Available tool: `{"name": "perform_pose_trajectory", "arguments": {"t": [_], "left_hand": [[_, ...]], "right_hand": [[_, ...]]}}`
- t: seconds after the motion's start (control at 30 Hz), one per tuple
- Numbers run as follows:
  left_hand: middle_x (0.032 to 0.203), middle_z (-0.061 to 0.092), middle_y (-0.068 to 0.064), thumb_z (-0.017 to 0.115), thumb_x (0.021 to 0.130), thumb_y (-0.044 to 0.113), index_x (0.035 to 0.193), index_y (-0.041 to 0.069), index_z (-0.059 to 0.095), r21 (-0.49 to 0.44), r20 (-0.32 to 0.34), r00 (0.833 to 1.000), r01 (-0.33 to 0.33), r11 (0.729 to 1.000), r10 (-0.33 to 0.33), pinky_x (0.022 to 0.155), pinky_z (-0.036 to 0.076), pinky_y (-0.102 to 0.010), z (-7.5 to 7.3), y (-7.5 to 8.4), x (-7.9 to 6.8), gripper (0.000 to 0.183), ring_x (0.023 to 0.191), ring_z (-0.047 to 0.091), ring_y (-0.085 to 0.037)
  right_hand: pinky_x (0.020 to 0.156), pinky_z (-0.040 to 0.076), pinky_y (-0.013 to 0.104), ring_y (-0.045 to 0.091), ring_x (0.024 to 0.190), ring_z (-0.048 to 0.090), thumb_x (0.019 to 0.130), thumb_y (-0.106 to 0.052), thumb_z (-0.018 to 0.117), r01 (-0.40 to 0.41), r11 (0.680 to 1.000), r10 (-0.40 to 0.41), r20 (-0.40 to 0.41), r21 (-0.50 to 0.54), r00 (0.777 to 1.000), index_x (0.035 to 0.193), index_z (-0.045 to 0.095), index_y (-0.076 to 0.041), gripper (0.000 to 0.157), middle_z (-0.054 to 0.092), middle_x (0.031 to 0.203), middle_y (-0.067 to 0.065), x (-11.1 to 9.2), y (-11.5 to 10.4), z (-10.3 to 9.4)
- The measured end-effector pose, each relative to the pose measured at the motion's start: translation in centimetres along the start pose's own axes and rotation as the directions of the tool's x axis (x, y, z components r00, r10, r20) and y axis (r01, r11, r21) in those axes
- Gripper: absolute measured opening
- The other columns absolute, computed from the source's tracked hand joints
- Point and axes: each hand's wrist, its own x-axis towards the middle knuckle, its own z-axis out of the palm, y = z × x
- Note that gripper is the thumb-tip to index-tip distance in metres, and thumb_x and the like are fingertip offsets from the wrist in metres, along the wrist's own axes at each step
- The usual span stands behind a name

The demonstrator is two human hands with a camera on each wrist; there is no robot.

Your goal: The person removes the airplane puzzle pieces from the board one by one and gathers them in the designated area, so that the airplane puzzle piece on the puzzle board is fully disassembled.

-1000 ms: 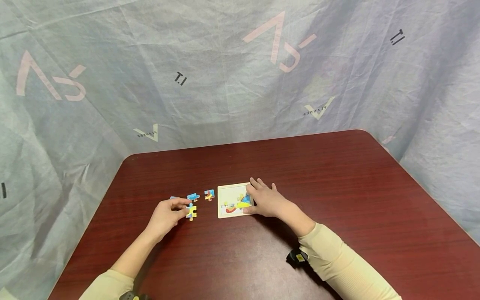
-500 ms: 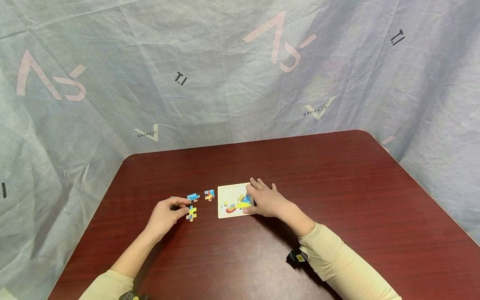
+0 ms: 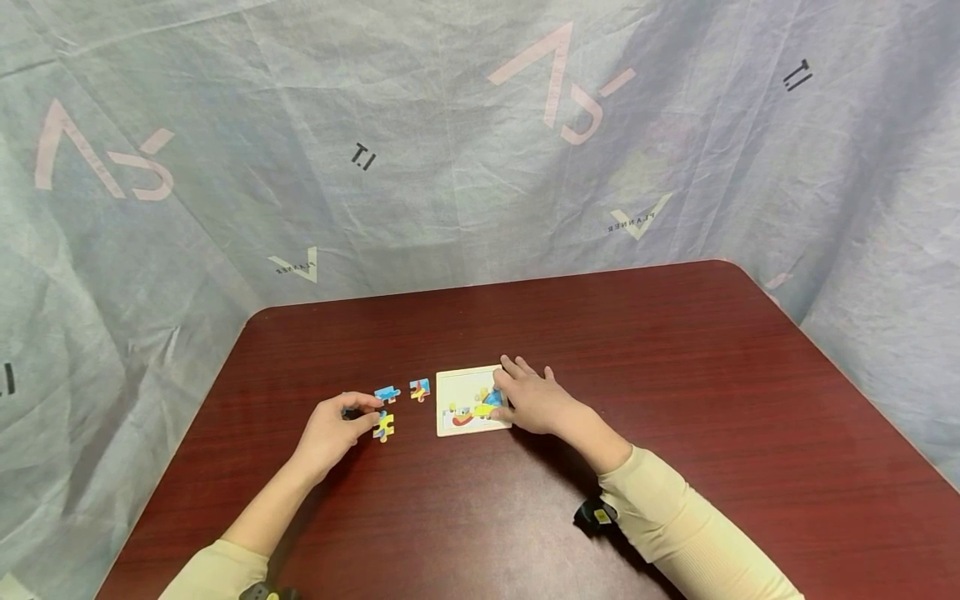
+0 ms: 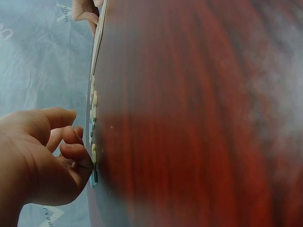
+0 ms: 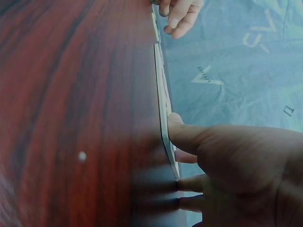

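My left hand point(image 3: 333, 429) hovers low at the left end of a group of jigsaw pieces, its fingers loosely bent and a gap between thumb and index finger. The thumb tip is right at a yellow-and-blue piece point(image 3: 384, 426); the index tip is by a blue piece point(image 3: 387, 395). Another piece shows partly under the hand. In the left wrist view, lower fingers point(image 4: 75, 151) come down at the pieces. My right hand point(image 3: 536, 400) rests over the right edge of a wooden puzzle board point(image 3: 457, 385), thumb on its near part, fingers spread; it covers part of the duck-like picture.
A red-and-blue piece point(image 3: 420, 389) lies between the left hand and the board. Everything is on a dark red wooden table point(image 3: 480, 500). Grey printed cloth point(image 3: 442, 167) hangs behind it. A black device point(image 3: 595, 517) sits at the right wrist.
The yellow-and-blue piece by the left thumb has shifted slightly toward me since the first frame. The left fingers have moved a little; the right hand stays on the board.
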Motion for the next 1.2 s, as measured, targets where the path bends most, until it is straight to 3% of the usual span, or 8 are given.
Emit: {"name": "perform_pose_trajectory", "arguments": {"t": [0.2,0.43,0.5,0.97,1.07,1.2], "left_hand": [[0.104,0.066,-0.007,0.071,0.094,0.008,0.111,0.005,0.074,0.012,0.015,1.0,-0.015,1.0,0.014,0.062,0.045,-0.028,0.3,0.2,0.0,0.018,0.083,0.052,-0.022],[0.104,0.067,-0.007,0.07,0.093,0.006,0.11,0.005,0.075,0.013,0.015,0.999,-0.032,0.999,0.031,0.064,0.047,-0.028,0.7,0.5,0.0,0.018,0.08,0.055,-0.022],[0.104,0.068,-0.007,0.071,0.092,0.006,0.11,0.005,0.075,0.006,0.018,0.999,-0.033,0.999,0.033,0.064,0.047,-0.027,0.9,0.6,0.1,0.018,0.081,0.055,-0.022],[0.103,0.066,-0.007,0.071,0.093,0.007,0.111,0.005,0.074,-0.029,0.05,0.998,-0.035,0.999,0.036,0.066,0.048,-0.029,2.0,1.4,0.4,0.018,0.081,0.054,-0.023],[0.109,0.067,-0.009,0.071,0.093,0.007,0.111,0.004,0.074,-0.038,0.05,0.998,-0.041,0.998,0.043,0.066,0.048,-0.028,2.3,1.6,0.5,0.019,0.085,0.058,-0.023],[0.115,0.066,-0.011,0.072,0.092,0.006,0.111,0.005,0.074,-0.066,0.054,0.998,-0.029,0.997,0.033,0.06,0.048,-0.028,2.9,2.2,0.6,0.018,0.074,0.057,-0.021]], "right_hand": [[0.108,0.02,0.075,0.043,0.148,0.024,0.096,-0.033,0.072,-0.008,0.999,0.01,-0.027,0.047,1.0,0.11,0.049,-0.012,0.034,0.026,0.161,0.025,-0.1,-0.1,0.0],[0.111,0.02,0.071,0.039,0.149,0.023,0.095,-0.038,0.072,-0.046,0.999,0.046,-0.015,0.016,0.999,0.151,0.037,0.0,0.076,0.026,0.162,0.022,-0.1,-0.2,0.0],[0.112,0.019,0.071,0.038,0.15,0.021,0.096,-0.038,0.071,-0.052,0.999,0.052,0.0,0.008,0.999,0.155,0.033,0.001,0.081,0.024,0.163,0.021,0.0,-0.2,0.0],[0.113,0.015,0.071,0.038,0.152,0.015,0.097,-0.039,0.068,-0.056,0.998,0.056,0.035,0.021,0.998,0.158,0.029,-0.002,0.082,0.02,0.165,0.019,0.0,-0.2,-0.2],[0.113,0.015,0.071,0.038,0.152,0.014,0.097,-0.039,0.068,-0.055,0.998,0.054,0.041,0.026,0.998,0.158,0.029,-0.002,0.082,0.019,0.165,0.019,0.0,-0.1,-0.1],[0.112,0.014,0.071,0.038,0.152,0.013,0.097,-0.038,0.068,-0.056,0.998,0.055,0.046,0.031,0.997,0.158,0.029,0.0,0.081,0.018,0.165,0.019,0.1,0.0,0.0]]}}
